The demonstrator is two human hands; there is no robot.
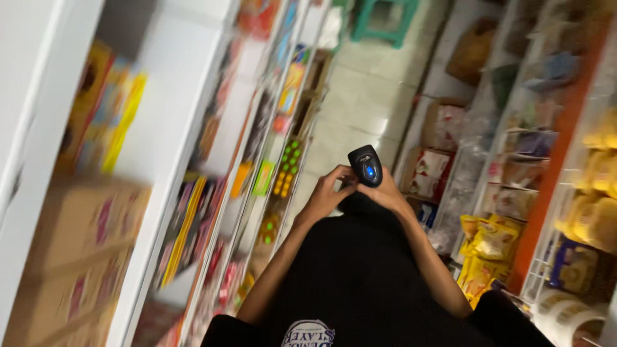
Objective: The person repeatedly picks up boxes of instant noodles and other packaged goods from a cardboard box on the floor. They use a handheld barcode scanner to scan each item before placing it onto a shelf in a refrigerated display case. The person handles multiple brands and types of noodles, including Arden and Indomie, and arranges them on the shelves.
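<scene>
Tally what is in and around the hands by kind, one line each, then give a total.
Hands: 2, the left hand and the right hand
Black handheld scanner with a blue light, held between both hands: 1
Green plastic stool at the far end of the aisle: 1
Cardboard boxes stacked on the near left shelf: 2, blurred
Total: 6

One black handheld scanner (366, 165), one green stool (384, 19), perhaps three brown cartons (77, 222) through the blur.
</scene>
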